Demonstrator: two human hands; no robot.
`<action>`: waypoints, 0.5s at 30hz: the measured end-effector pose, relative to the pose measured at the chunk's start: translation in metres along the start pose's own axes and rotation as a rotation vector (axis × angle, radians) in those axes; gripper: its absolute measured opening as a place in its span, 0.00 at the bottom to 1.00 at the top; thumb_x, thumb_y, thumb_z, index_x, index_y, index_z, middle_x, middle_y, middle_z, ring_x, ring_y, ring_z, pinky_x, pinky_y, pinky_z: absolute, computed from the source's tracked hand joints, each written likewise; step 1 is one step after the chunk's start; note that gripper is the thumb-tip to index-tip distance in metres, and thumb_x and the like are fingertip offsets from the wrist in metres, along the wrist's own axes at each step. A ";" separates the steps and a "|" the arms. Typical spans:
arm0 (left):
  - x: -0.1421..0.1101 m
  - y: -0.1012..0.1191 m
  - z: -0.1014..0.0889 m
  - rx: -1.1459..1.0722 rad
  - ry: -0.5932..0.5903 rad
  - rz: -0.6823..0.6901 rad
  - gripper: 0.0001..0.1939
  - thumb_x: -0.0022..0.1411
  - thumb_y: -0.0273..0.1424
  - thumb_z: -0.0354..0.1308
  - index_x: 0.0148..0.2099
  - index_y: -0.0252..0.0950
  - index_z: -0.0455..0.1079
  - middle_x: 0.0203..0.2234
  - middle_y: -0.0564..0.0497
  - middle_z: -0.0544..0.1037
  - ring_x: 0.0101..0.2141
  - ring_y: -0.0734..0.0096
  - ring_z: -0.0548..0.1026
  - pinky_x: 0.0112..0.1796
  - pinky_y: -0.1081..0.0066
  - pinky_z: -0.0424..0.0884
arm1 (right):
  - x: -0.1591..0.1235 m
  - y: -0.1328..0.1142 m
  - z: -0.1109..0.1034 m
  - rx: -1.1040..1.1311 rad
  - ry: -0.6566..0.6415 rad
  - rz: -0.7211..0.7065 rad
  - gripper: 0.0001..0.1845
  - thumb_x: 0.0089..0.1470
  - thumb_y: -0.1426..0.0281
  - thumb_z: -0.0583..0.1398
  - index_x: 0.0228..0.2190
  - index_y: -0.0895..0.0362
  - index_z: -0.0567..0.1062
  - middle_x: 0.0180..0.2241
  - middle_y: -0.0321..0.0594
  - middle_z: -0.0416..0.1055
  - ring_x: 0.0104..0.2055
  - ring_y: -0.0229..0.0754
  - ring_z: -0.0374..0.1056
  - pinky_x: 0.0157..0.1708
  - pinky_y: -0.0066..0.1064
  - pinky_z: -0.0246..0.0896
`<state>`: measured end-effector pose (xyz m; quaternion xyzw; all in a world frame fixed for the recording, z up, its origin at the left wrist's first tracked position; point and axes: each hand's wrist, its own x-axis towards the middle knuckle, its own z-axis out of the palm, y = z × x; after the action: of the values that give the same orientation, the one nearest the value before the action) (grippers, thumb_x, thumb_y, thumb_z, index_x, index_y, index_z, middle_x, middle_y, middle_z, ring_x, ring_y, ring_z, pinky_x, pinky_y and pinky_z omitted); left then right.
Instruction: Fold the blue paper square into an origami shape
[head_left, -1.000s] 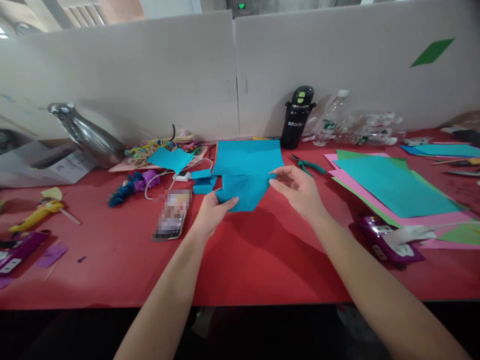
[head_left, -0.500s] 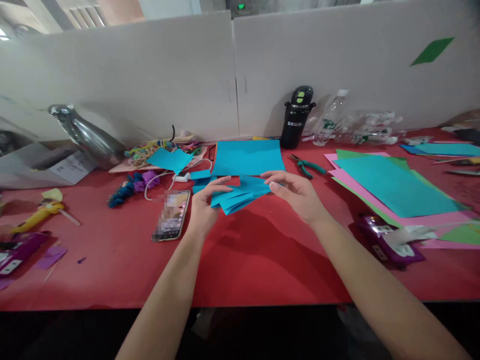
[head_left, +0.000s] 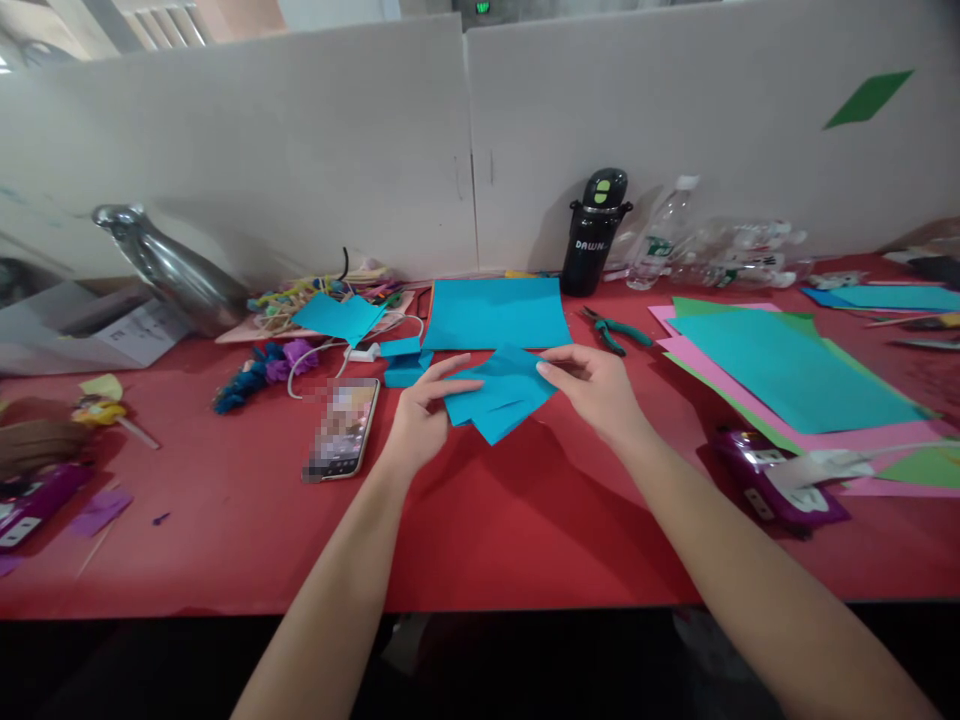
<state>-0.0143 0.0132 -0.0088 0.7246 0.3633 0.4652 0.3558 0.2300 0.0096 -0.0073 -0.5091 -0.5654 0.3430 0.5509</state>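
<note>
Several blue paper pieces [head_left: 501,392] overlap in a loose fan above the red table, held up between both hands. My left hand [head_left: 426,415] grips their left edge, its fingers on top. At the upper right corner, my right hand [head_left: 596,390] pinches the paper between thumb and fingers. Just behind the left fingers lie smaller blue paper pieces [head_left: 403,362]. A large blue sheet [head_left: 495,312] rests flat beyond the hands. Left of my left wrist is a phone [head_left: 343,430] with a lit, partly blurred screen.
Pliers [head_left: 619,330] lie near a black bottle [head_left: 596,235]. Coloured sheets [head_left: 795,365] and a purple power strip [head_left: 780,485] are at right. A metal jug [head_left: 169,265], craft pieces [head_left: 262,375] and another purple strip [head_left: 41,505] are at left. A white partition [head_left: 300,150] stands behind.
The held blue papers have turned from nearly edge-on to showing their broad face, and sit closer together. My left hand has shifted slightly right. At far left, a brown shape now covers the yellow glue gun's body.
</note>
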 end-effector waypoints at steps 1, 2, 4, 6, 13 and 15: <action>0.000 0.000 0.001 -0.047 -0.034 -0.028 0.21 0.57 0.20 0.52 0.44 0.43 0.82 0.60 0.47 0.72 0.60 0.51 0.69 0.54 0.52 0.72 | 0.001 0.000 0.000 -0.007 0.028 -0.013 0.11 0.51 0.63 0.67 0.34 0.56 0.81 0.36 0.43 0.81 0.39 0.46 0.76 0.42 0.40 0.71; 0.000 0.001 0.001 -0.106 -0.069 -0.065 0.21 0.57 0.21 0.53 0.45 0.43 0.82 0.61 0.48 0.71 0.61 0.50 0.67 0.54 0.52 0.72 | 0.001 0.000 -0.001 -0.015 0.054 -0.030 0.11 0.51 0.63 0.67 0.34 0.56 0.81 0.36 0.43 0.81 0.39 0.46 0.76 0.42 0.40 0.71; 0.001 0.001 0.001 -0.238 -0.122 -0.169 0.21 0.55 0.21 0.55 0.47 0.42 0.81 0.63 0.48 0.68 0.62 0.48 0.65 0.53 0.53 0.72 | 0.002 0.000 -0.002 -0.040 0.103 -0.075 0.10 0.51 0.63 0.67 0.33 0.56 0.80 0.35 0.42 0.80 0.38 0.45 0.75 0.41 0.39 0.70; 0.001 0.002 0.000 -0.388 -0.140 -0.286 0.24 0.53 0.22 0.56 0.50 0.42 0.80 0.65 0.48 0.66 0.62 0.46 0.66 0.51 0.55 0.74 | 0.002 0.000 -0.003 -0.073 0.132 -0.119 0.09 0.52 0.63 0.67 0.33 0.56 0.80 0.35 0.41 0.80 0.38 0.45 0.75 0.40 0.38 0.70; 0.000 0.003 0.006 -0.435 -0.006 -0.410 0.20 0.58 0.35 0.66 0.52 0.39 0.74 0.55 0.43 0.75 0.55 0.52 0.73 0.47 0.62 0.74 | -0.001 -0.004 -0.001 -0.082 0.161 -0.166 0.09 0.52 0.63 0.68 0.34 0.55 0.82 0.35 0.41 0.81 0.35 0.43 0.75 0.37 0.36 0.69; 0.000 0.003 0.011 -0.360 -0.008 -0.391 0.27 0.55 0.34 0.70 0.56 0.39 0.70 0.55 0.43 0.76 0.56 0.53 0.73 0.49 0.62 0.73 | -0.002 -0.005 0.001 -0.094 0.163 -0.189 0.09 0.52 0.64 0.68 0.35 0.55 0.82 0.35 0.41 0.81 0.35 0.43 0.75 0.36 0.35 0.69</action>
<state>-0.0036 0.0095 -0.0094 0.5673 0.4065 0.4419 0.5636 0.2281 0.0062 -0.0033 -0.5051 -0.5794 0.2203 0.6006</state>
